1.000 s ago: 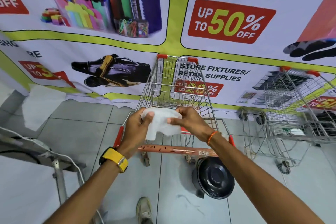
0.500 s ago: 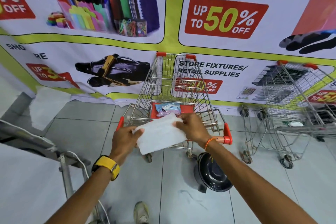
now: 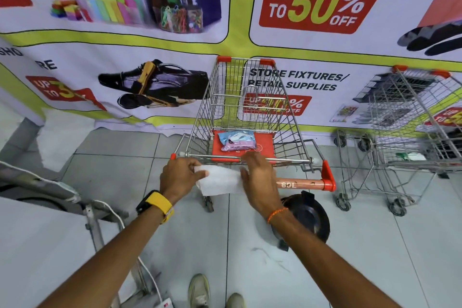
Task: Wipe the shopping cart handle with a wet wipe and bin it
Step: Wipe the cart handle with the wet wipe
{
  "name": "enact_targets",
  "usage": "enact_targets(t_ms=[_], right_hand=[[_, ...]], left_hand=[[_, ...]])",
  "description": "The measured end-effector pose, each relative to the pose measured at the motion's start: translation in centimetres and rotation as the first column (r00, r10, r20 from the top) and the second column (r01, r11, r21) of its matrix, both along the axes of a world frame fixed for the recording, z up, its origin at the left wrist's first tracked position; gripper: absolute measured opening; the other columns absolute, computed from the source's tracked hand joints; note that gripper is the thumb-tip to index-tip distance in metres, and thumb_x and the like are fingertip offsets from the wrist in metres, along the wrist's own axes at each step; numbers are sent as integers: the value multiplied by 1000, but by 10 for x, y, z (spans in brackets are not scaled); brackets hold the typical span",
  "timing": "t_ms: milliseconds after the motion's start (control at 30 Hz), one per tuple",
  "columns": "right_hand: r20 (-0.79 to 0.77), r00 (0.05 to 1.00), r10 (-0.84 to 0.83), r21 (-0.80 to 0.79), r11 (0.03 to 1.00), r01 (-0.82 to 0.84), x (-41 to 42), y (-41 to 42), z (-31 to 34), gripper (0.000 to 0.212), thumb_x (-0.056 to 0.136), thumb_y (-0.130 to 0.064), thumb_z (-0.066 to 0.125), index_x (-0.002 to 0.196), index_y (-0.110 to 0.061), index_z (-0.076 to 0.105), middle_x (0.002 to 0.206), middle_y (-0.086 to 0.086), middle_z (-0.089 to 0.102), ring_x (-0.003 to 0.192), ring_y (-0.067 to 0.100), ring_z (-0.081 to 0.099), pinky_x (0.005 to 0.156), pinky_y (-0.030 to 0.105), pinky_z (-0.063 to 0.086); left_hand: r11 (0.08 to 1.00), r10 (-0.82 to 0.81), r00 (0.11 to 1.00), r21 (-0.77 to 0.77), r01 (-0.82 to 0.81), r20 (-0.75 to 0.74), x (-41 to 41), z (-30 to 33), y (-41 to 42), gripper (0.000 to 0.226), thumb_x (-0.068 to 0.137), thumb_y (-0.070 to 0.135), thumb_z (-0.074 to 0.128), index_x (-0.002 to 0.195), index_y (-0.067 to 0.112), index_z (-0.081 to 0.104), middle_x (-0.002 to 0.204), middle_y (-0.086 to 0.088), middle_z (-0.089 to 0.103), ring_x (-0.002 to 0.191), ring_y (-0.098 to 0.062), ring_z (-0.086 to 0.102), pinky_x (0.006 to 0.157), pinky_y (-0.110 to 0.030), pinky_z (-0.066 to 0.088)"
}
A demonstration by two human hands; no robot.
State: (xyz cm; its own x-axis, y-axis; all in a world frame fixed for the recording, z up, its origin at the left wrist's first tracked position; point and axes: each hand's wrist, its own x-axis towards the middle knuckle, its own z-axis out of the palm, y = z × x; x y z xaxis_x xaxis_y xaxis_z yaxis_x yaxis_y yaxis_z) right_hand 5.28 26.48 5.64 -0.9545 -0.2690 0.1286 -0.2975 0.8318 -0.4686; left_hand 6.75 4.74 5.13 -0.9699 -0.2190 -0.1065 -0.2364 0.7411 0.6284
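Over the cart's handle [image 3: 303, 184], both hands held a white wipe [image 3: 218, 179] spread flat: the left hand [image 3: 178, 177] pinched its left edge, the right hand [image 3: 260, 182] pressed down on its right edge. To the right of the grip, bare handle ran to a red end cap. Just beyond the hands, a wipe pack [image 3: 237, 140] lay on the cart's red seat. Below the right wrist, a black bin [image 3: 308, 217] stood on open tiled floor.
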Motion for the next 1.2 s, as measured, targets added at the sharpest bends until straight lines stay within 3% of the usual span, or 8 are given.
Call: enact_targets(t_ms=[100, 233, 300, 400, 500, 667, 1000, 1200], right_hand=[[39, 976, 212, -149, 967, -205, 19, -33, -14, 30, 98, -16, 52, 123, -6, 66, 129, 14, 69, 113, 34, 66, 99, 38, 52], [-117, 961, 250, 18, 968, -249, 27, -67, -47, 31, 102, -37, 46, 121, -28, 67, 117, -4, 75, 99, 22, 68, 88, 36, 46], [-171, 969, 179, 105, 981, -163, 26, -82, -57, 27, 102, -41, 48, 123, -33, 65, 109, -7, 74, 92, 22, 65, 84, 40, 44], [-214, 970, 112, 154, 985, -80, 30, -99, -62, 26, 102, -42, 48, 123, -35, 62, 101, -4, 71, 86, 26, 61, 86, 44, 43], [-266, 956, 127, 187, 979, -79, 30, -101, -69, 26, 104, -42, 47, 123, -31, 61, 97, -3, 69, 83, 27, 60, 83, 44, 42], [-350, 927, 133, 200, 978, -65, 23, -46, -76, 26, 103, -40, 52, 121, -29, 65, 99, -4, 69, 82, 25, 59, 80, 42, 43], [-468, 883, -26, 138, 985, 102, 9, 134, -78, 30, 100, -24, 48, 113, -16, 74, 104, 8, 72, 89, 32, 62, 82, 47, 40], [-468, 867, -171, 31, 977, 209, 14, 127, -83, 28, 99, -22, 50, 111, -16, 75, 106, 7, 74, 98, 33, 62, 92, 52, 39]], left_hand=[[1000, 1, 996, 17, 1, -92, -7, -5, -11, 11, 77, 32, 77, 82, 23, 74, 79, 3, 75, 73, -18, 67, 63, -29, 51], [992, -111, 980, -77, 100, -167, -24, -28, -42, 27, 96, 23, 50, 113, 14, 68, 114, -13, 71, 107, -36, 59, 90, -38, 47], [981, -194, 979, -17, 194, -68, -31, -39, -51, 56, 99, 47, 31, 129, 9, 59, 136, -17, 59, 133, -37, 45, 111, -41, 32], [969, -228, 973, 90, 229, -30, -33, -47, -55, 90, 87, 73, 13, 141, 11, 48, 150, -13, 45, 146, -28, 26, 113, -35, 23], [970, -218, 976, 108, 220, -30, -35, -51, -61, 71, 96, 59, 20, 144, 13, 45, 153, -10, 42, 144, -15, 21, 117, -34, 22], [971, -226, 973, 74, 229, -50, -39, -57, -66, 43, 103, 12, 36, 146, 11, 41, 155, -7, 39, 149, -22, 20, 117, -30, 20], [971, -238, 970, -6, 238, -41, -38, -59, -64, 44, 104, 18, 34, 148, 14, 39, 157, -4, 37, 151, -21, 16, 119, -36, 22], [983, -185, 982, 6, 186, -44, -33, -56, -50, 45, 103, 14, 34, 147, 12, 39, 157, -8, 37, 151, -26, 16, 121, -45, 19]])
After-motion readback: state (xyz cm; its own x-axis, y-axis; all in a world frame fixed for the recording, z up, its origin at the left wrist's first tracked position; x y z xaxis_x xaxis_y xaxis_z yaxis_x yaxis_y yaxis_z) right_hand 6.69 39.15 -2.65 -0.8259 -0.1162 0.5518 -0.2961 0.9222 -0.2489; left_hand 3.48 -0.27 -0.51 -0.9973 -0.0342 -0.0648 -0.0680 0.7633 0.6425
